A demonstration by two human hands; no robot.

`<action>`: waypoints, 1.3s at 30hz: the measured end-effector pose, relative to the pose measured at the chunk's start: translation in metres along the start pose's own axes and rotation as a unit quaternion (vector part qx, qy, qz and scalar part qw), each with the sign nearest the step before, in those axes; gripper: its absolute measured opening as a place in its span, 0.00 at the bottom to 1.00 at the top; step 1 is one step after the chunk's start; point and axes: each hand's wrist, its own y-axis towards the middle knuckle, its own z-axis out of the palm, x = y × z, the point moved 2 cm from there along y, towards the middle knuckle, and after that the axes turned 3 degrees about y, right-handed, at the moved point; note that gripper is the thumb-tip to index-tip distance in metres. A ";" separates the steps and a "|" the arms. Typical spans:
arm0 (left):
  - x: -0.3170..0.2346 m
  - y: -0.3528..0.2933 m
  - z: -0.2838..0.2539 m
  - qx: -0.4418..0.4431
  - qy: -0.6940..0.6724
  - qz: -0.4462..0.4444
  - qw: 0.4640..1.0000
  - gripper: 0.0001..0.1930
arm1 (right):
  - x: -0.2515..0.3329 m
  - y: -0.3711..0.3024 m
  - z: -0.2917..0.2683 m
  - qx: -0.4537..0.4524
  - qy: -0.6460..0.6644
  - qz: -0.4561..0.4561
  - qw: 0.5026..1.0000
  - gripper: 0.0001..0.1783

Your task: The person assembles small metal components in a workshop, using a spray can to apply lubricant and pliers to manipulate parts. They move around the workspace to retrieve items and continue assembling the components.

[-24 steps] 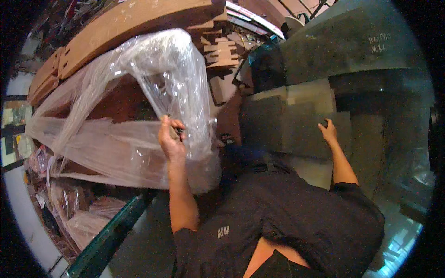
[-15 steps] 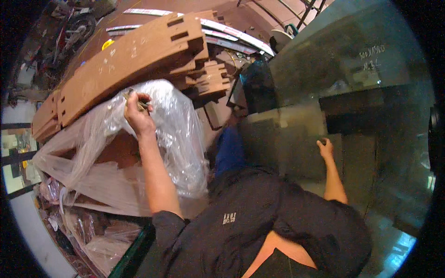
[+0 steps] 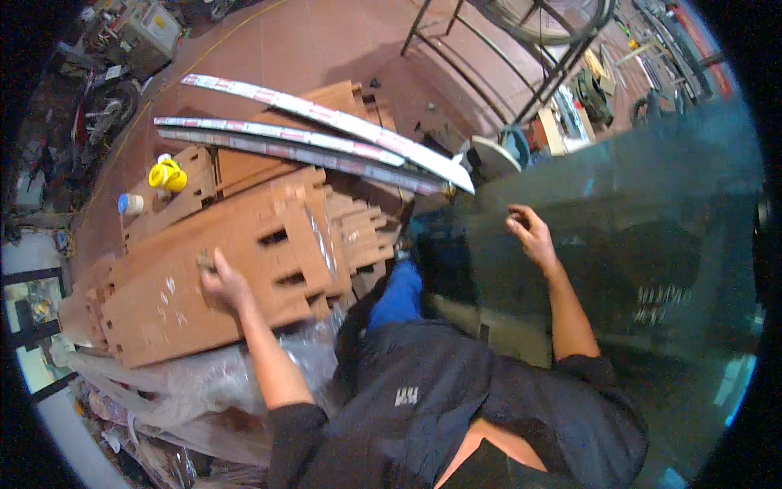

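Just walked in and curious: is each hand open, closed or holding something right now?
Left hand: closed on a small dull object, too blurred to identify.
Right hand: loosely curled; whether it grips anything can't be told.

"Where do we look from?"
"The wearer's head, down and forward through a fisheye: we get the dark shirt [image 3: 456, 367] near, brown panels [image 3: 236, 297] left, dark sheet [image 3: 652, 228] right, floor [image 3: 326, 41] far."

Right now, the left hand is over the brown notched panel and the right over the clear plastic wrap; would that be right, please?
Not quite for the right hand: the head view shows it over the dark glass sheet. The left hand is over the brown notched panel.
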 end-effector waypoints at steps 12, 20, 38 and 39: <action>-0.004 0.008 0.011 -0.035 0.106 0.072 0.991 0.21 | 0.038 0.221 -0.053 -0.163 0.288 0.193 0.924 0.16; -0.007 0.042 0.004 0.065 -0.092 -0.232 0.966 0.09 | -0.063 0.335 -0.099 -0.011 0.097 0.385 0.918 0.22; -0.362 0.285 0.749 0.461 -0.237 -0.396 0.758 0.16 | -0.072 0.915 0.014 0.093 -0.080 0.343 0.931 0.26; -0.382 0.302 0.756 0.468 -0.235 -0.401 0.751 0.15 | -0.054 0.954 0.026 0.059 -0.048 0.332 0.940 0.25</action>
